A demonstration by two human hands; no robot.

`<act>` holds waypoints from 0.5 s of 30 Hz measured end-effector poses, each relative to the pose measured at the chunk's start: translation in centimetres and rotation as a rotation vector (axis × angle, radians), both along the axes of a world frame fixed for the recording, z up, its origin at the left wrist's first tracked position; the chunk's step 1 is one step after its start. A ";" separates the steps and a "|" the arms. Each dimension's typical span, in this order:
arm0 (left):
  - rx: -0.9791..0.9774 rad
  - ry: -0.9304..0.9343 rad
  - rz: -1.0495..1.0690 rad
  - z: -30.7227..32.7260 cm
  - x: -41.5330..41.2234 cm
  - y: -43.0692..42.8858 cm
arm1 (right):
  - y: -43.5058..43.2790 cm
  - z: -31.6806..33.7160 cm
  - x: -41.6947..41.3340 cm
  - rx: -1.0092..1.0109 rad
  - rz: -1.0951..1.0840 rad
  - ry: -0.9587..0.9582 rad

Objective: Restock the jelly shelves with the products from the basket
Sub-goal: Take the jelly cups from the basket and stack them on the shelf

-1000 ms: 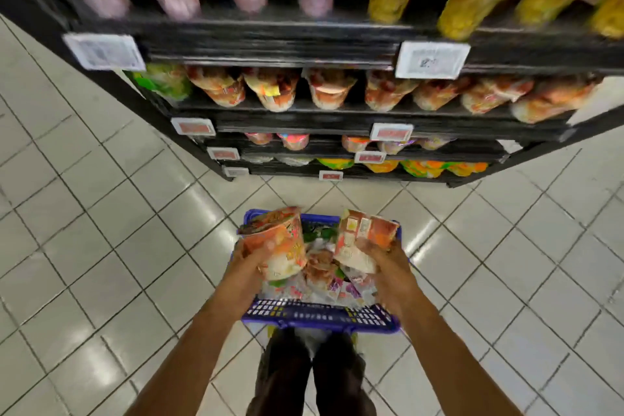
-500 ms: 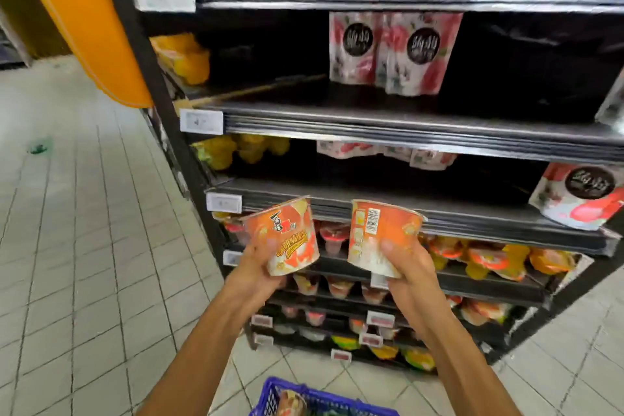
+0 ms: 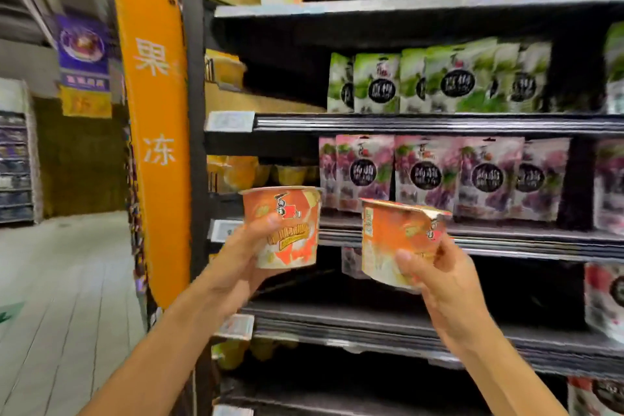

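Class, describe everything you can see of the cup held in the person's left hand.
The cup is a plastic-looking tapered tub, wider at the rim, orange above, pale below, with red and yellow print. It is upright, in front of the shelves. The left hand grips its lower side, thumb across the front.

A tall orange banner bearing white characters [image 3: 153,132] is hanging upright; a purple-and-yellow poster [image 3: 84,64] is hanging farther left.
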State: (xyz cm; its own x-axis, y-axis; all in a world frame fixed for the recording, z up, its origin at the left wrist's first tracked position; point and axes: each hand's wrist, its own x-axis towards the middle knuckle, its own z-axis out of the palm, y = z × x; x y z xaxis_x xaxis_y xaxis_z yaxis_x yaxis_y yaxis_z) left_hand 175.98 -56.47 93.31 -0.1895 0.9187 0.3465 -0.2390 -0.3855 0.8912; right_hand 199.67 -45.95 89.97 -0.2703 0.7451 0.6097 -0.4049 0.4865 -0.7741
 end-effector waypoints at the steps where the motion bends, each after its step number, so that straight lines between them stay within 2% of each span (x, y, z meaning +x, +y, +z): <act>1: 0.016 0.023 -0.002 1.5 -0.6 0.1 | 0.0 1.3 -0.7 0.035 -0.007 -0.001; 11: 0.138 0.145 -0.024 13.4 -6.2 2.9 | 0.3 12.9 -5.1 0.253 -0.195 0.094; 15: 0.200 0.270 0.060 18.4 -5.8 4.0 | 0.6 17.2 -5.2 0.293 -0.276 0.080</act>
State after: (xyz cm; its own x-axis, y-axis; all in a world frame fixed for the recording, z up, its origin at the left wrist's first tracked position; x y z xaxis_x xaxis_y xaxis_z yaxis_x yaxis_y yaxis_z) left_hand 170.13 -52.51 111.70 -0.1182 0.8177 0.5634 0.0236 -0.5649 0.8248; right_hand 194.44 -45.37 107.14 -0.0276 0.5750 0.8177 -0.2811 0.7805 -0.5583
